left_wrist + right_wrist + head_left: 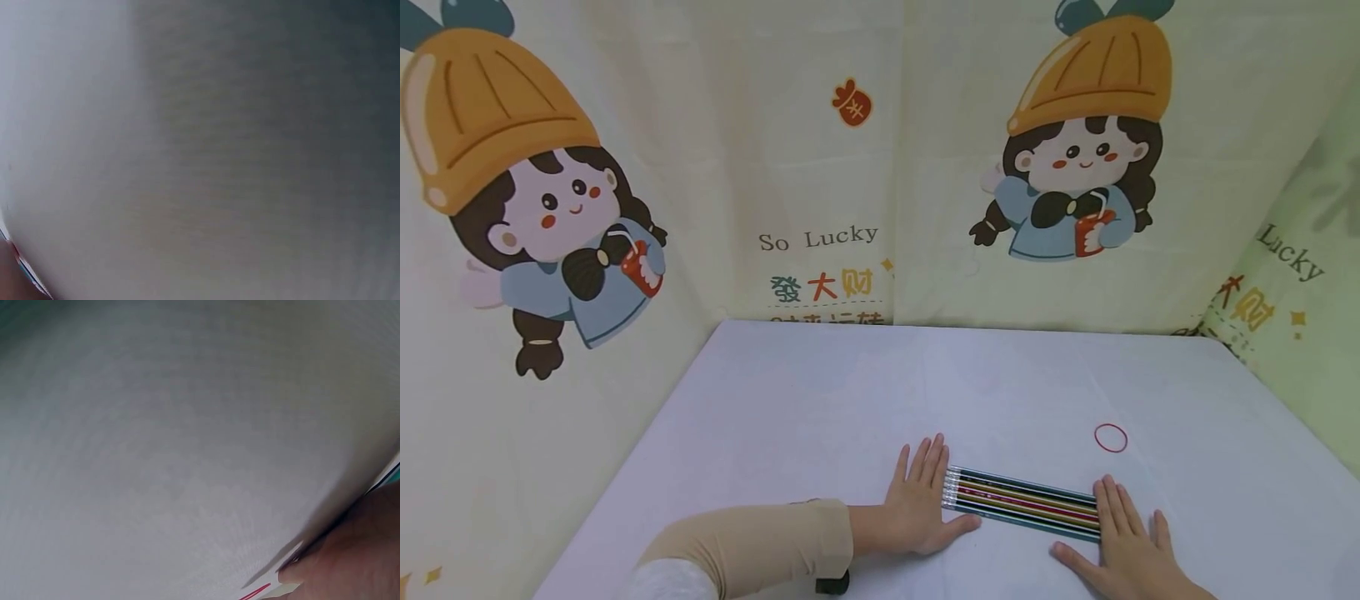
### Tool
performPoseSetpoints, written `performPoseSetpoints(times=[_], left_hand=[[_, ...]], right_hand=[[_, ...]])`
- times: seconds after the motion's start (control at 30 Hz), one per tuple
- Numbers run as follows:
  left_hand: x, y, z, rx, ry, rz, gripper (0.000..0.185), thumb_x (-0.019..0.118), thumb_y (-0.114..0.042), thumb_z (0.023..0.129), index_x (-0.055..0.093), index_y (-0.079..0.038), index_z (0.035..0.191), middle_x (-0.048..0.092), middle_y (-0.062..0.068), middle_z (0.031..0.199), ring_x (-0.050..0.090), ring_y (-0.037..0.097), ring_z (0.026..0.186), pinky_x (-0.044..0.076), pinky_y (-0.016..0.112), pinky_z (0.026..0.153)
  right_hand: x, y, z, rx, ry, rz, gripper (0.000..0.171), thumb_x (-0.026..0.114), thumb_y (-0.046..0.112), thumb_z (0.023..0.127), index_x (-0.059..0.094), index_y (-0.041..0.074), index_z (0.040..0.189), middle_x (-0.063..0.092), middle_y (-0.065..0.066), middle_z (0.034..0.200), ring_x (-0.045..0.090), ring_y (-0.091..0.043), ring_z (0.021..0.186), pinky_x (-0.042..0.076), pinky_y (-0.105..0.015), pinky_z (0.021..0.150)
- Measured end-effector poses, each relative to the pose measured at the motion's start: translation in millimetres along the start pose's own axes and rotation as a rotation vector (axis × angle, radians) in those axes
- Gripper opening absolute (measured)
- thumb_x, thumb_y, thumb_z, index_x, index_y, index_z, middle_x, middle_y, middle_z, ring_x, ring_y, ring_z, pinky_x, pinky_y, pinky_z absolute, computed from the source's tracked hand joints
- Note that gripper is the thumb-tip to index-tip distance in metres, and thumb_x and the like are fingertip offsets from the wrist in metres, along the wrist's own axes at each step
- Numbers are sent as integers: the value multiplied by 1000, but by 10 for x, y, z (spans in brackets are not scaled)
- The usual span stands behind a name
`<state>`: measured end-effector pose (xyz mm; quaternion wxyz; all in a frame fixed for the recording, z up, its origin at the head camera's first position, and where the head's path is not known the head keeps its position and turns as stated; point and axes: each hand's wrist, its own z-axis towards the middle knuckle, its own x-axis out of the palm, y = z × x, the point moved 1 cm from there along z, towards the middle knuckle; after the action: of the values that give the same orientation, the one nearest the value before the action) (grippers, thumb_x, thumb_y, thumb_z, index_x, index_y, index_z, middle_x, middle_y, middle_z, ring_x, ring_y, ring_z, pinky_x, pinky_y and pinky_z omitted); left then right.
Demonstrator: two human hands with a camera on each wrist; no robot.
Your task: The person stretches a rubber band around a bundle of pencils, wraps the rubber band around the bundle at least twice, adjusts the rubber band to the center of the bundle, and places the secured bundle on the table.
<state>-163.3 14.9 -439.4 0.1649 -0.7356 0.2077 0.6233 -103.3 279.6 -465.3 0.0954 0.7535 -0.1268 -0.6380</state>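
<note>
While flat, left hand (917, 508) | right hand (1123, 542) bracket slim glossy pencils (1026, 500) | fingers straight, gripping nothing | round rubber band (1110, 437) near.

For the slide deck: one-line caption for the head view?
Left hand and right hand lie flat at either end of a row of pencils; red rubber band nearby.
</note>
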Motion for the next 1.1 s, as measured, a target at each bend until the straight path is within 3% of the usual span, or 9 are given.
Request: performPoseSetpoints(times=[0.27,0.37,0.53,0.63,0.87,1.1], left_hand=[[-5,12,13,-20,15,-47,98,23,-79,77,11,-11,147,-1,5,154,-3,22,140,3,52,107],[-10,27,48,-10,-24,-51,99,23,-80,76,12,-10,147,-2,6,154,-3,23,140,2,55,105],[-57,33,122,110,-124,10,92,26,-74,81,14,-11,146,7,7,153,5,21,140,7,51,107],[-82,5,160,202,-138,66,84,30,-68,84,17,-12,146,17,6,151,15,20,138,11,47,108],[-93,-129,235,346,-167,249,72,34,-61,85,27,-16,140,34,-1,137,31,15,125,23,38,105],[-107,-248,314,411,-195,378,65,31,-60,85,30,-18,135,37,-6,122,35,9,110,27,30,99]], right_hand=[[-24,-27,11,17,14,-9,118,52,70,73,7,-19,136,4,-39,140,2,-51,130,-21,-66,88],[-81,-14,-3,-4,-39,-49,117,53,72,71,15,-18,135,14,-41,138,11,-53,127,-8,-71,90],[-214,76,16,-121,-188,-158,106,57,73,65,32,-6,132,37,-31,131,36,-45,117,25,-65,87],[-291,142,40,-224,-246,-199,94,66,66,62,38,4,128,47,-20,122,46,-38,108,34,-60,80],[-362,297,108,-397,-264,-298,73,72,50,61,47,14,120,50,-5,111,48,-24,100,36,-51,77],[-351,396,210,-524,-226,-391,69,68,51,65,50,14,119,48,1,105,44,-17,92,35,-47,76]])
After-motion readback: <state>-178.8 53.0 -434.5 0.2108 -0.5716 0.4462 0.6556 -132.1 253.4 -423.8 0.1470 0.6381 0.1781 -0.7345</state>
